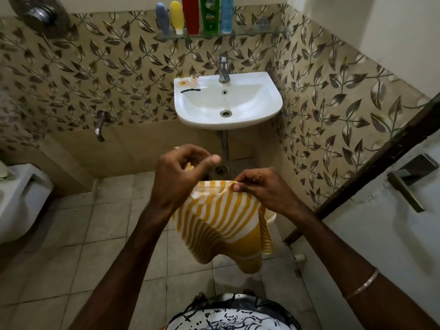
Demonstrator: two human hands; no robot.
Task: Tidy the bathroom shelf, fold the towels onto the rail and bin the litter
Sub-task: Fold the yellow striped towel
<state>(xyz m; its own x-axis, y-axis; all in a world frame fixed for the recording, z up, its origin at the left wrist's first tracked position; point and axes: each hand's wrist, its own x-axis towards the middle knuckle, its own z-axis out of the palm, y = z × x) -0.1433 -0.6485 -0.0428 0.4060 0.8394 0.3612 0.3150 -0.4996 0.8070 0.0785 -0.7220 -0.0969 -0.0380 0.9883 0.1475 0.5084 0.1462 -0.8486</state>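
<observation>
Both hands gripped the yellow-and-white striped cotton towel point(221, 217): right hand point(259, 189) pinched its edge, left hand point(181, 172) bunched cloth; it could slip floorward.

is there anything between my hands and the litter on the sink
Yes: both hands, left hand and right hand, hold the striped towel. Otherwise nothing visible blocks the litter on the sink rim.

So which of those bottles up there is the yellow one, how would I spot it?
Find the white sink, then look up to the glass shelf above its tap. Five containers stand there; the yellow bottle is second from the left, short, cap down, between a grey-blue one and a tall red one.
</observation>
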